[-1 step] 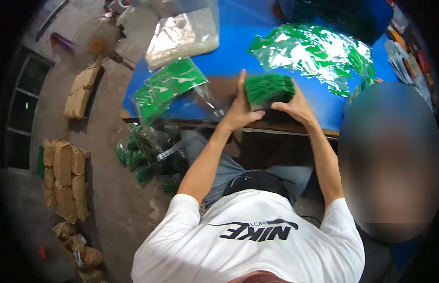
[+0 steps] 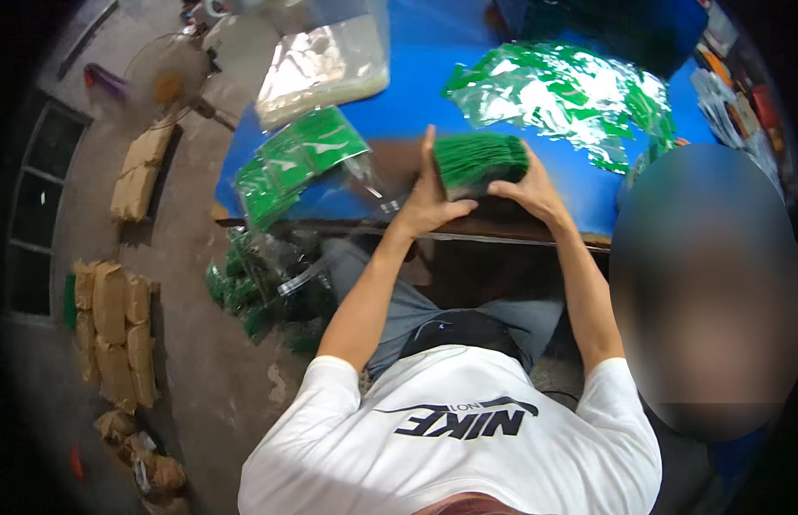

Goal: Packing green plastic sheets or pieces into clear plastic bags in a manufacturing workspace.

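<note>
Mid-frame, the left hand (image 2: 428,206) and right hand (image 2: 534,190) grip a green bundle (image 2: 480,160) from opposite sides, probably because its layers are loose. Beyond, clear bags (image 2: 326,67) lie upper left and glossy green packets (image 2: 564,96) upper right, seemingly leaving working room.

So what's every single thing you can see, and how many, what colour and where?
Bundle: one, green, between the hands
Packs: several, green in clear wrap, table's left
Pile: many pieces, green and shiny clear, table's right
Clear bags: one stack, whitish, table's far left
Table: one, blue, top middle
Bagged things: several, green, below table's left end
Fan: one, orange centre, upper left
Parcels: several, brown, floor at left
Blurred oval: one, greyish, right; hides what's there
Shirt: one, white, bottom middle
Left hand: one, bare, bundle's left side
Right hand: one, bare, bundle's right side
</note>
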### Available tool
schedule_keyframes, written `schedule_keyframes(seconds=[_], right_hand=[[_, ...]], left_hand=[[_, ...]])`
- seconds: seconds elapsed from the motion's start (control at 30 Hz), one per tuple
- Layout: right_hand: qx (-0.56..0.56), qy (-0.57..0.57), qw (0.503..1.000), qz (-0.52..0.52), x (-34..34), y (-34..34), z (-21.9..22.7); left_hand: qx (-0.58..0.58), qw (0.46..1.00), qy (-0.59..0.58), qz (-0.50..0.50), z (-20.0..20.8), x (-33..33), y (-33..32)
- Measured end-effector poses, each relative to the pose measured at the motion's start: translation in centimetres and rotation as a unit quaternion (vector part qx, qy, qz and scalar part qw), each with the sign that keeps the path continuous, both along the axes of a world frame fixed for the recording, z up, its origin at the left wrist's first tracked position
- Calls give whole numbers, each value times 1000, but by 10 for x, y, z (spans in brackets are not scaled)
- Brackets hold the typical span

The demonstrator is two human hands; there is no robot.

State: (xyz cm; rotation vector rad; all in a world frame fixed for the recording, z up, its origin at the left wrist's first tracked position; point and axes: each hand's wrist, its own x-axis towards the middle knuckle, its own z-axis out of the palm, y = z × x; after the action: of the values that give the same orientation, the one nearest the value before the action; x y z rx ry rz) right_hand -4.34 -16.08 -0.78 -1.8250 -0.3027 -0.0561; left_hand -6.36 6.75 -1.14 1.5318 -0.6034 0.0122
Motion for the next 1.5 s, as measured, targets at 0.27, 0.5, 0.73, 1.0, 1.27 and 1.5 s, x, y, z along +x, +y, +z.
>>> schedule_keyframes(seconds=[0.27, 0.5, 0.73, 1.0, 1.27, 1.5], right_hand=[[66, 66, 992, 79, 14, 14, 6], [-290, -407, 863, -71, -31, 14, 91], [-218, -6, 964, 155, -53, -10, 118], [51, 106, 992, 37, -92, 43, 60], [188, 77, 972, 114, -104, 71, 55], [378, 311, 872, -19, -97, 69, 28]], left_hand=[[43, 998, -35, 17, -9, 12, 11], [-29, 999, -12, 28, -3, 3, 3], [112, 993, -19, -28, 56, -38, -10], [-142, 963, 99, 205, 23, -97, -34], [19, 968, -71, 240, 27, -100, 5], [470, 814, -167, 297, 43, -43, 103]])
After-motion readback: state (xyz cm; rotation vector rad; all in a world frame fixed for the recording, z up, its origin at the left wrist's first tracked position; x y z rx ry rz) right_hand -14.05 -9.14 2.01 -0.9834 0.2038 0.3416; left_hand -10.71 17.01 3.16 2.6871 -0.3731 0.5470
